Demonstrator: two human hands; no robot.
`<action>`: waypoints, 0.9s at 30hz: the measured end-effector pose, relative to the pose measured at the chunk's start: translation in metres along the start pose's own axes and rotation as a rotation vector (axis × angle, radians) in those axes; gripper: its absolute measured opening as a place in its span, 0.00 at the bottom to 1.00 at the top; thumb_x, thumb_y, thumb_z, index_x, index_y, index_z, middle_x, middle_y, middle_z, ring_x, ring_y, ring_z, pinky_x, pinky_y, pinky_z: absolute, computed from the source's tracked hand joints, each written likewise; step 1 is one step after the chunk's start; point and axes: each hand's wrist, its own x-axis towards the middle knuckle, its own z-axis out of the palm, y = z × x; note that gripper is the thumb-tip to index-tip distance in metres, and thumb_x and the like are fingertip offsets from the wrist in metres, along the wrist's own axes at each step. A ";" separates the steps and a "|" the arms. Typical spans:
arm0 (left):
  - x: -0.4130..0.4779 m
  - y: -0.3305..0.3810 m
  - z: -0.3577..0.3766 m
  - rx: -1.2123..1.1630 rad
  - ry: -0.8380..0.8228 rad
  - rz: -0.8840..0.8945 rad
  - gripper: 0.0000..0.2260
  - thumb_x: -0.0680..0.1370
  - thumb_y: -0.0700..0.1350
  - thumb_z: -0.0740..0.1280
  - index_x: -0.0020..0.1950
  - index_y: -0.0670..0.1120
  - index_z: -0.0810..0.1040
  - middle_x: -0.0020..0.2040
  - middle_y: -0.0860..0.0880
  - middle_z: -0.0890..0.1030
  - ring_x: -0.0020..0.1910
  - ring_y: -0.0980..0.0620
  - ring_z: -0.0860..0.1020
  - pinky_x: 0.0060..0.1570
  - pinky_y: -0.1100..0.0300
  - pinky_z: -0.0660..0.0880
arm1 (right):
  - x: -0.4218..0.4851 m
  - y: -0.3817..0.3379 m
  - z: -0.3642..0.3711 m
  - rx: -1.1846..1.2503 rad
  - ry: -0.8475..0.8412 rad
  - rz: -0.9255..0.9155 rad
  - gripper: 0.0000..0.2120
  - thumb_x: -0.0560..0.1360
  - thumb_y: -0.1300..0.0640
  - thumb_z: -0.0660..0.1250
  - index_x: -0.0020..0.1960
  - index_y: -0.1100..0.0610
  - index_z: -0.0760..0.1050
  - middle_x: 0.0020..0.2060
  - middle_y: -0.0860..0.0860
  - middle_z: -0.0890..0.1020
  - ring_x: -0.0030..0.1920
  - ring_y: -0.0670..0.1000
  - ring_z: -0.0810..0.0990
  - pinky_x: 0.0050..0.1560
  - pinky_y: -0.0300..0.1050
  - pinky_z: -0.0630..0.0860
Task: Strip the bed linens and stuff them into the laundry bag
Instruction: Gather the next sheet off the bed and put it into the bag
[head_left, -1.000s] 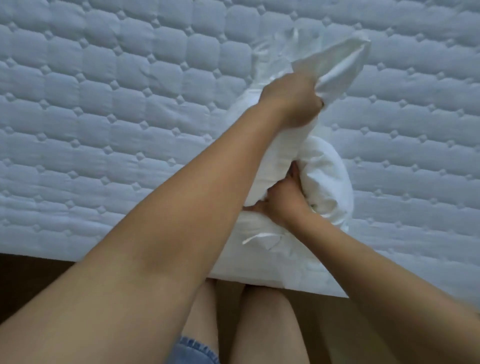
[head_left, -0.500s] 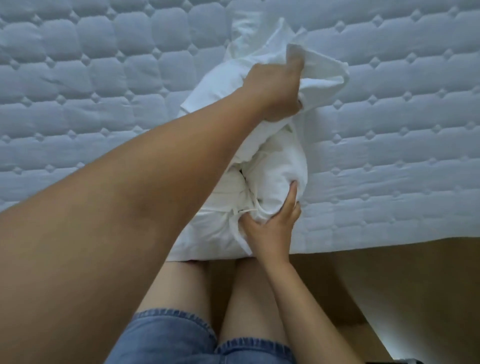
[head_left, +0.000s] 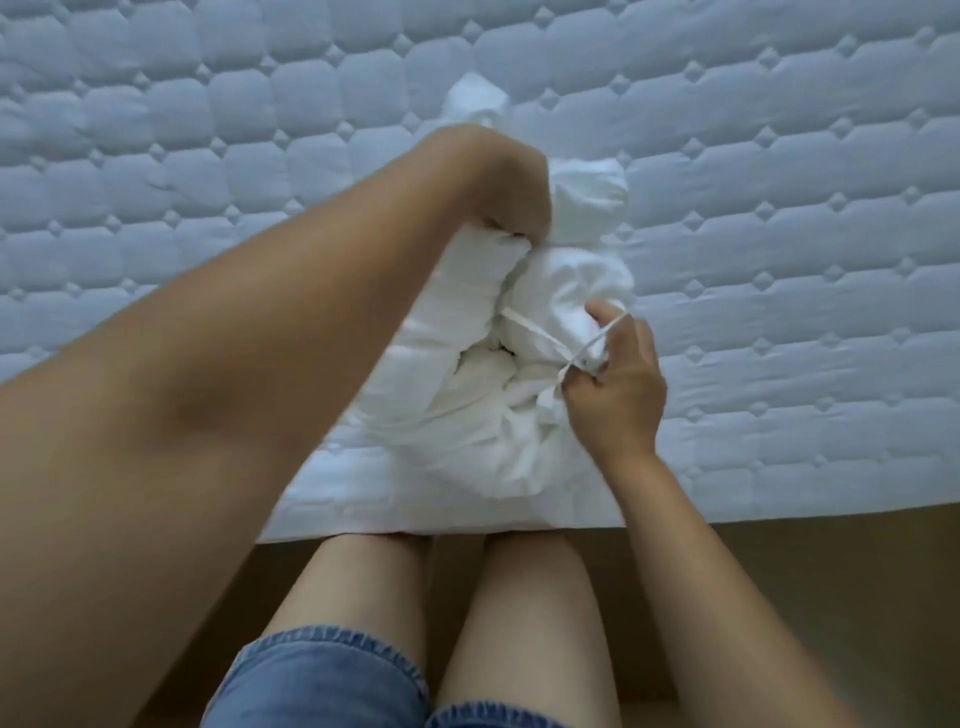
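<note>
Bare quilted mattress (head_left: 208, 156) carries the laundry bag (head_left: 467, 452) at its near edge: left hand (head_left: 511, 192), fisted on linens (head_left: 589, 200), should drive deep (centre first) while right hand (head_left: 618, 395) pinches the drawstring (head_left: 537, 336) taut.

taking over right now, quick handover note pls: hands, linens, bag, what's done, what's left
Left hand: fist round a wad of white linen, pressing it at the mouth of the laundry bag.
Right hand: pinches the bag's rim and the drawstring, holding the mouth open.
The bag lies on the quilted mattress, near its edge.
Done: the mattress in view is stripped, and some linen appears to be in the bag.
Left: push in the linen that bulges out beyond the fist; the drawstring is not pulled tight.
</note>
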 end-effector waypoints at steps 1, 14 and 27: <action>-0.011 -0.013 -0.001 -0.025 0.008 -0.037 0.09 0.76 0.47 0.65 0.38 0.45 0.73 0.37 0.48 0.75 0.38 0.46 0.74 0.41 0.58 0.71 | 0.014 -0.004 -0.005 -0.080 -0.006 -0.146 0.23 0.65 0.58 0.57 0.57 0.59 0.77 0.48 0.57 0.80 0.46 0.62 0.79 0.38 0.48 0.75; -0.030 -0.102 0.093 -0.496 0.174 -0.289 0.61 0.54 0.70 0.74 0.78 0.48 0.51 0.75 0.45 0.59 0.72 0.40 0.61 0.68 0.42 0.62 | 0.083 -0.062 0.077 -0.504 -0.077 -0.662 0.23 0.58 0.52 0.55 0.53 0.53 0.71 0.41 0.57 0.77 0.37 0.60 0.76 0.33 0.47 0.68; 0.030 -0.121 0.093 -0.527 0.373 -0.351 0.41 0.61 0.66 0.74 0.66 0.46 0.71 0.62 0.46 0.72 0.63 0.44 0.70 0.63 0.51 0.64 | 0.139 -0.049 0.109 -0.415 -0.210 -0.477 0.26 0.59 0.50 0.55 0.58 0.50 0.61 0.47 0.59 0.76 0.44 0.62 0.74 0.37 0.47 0.66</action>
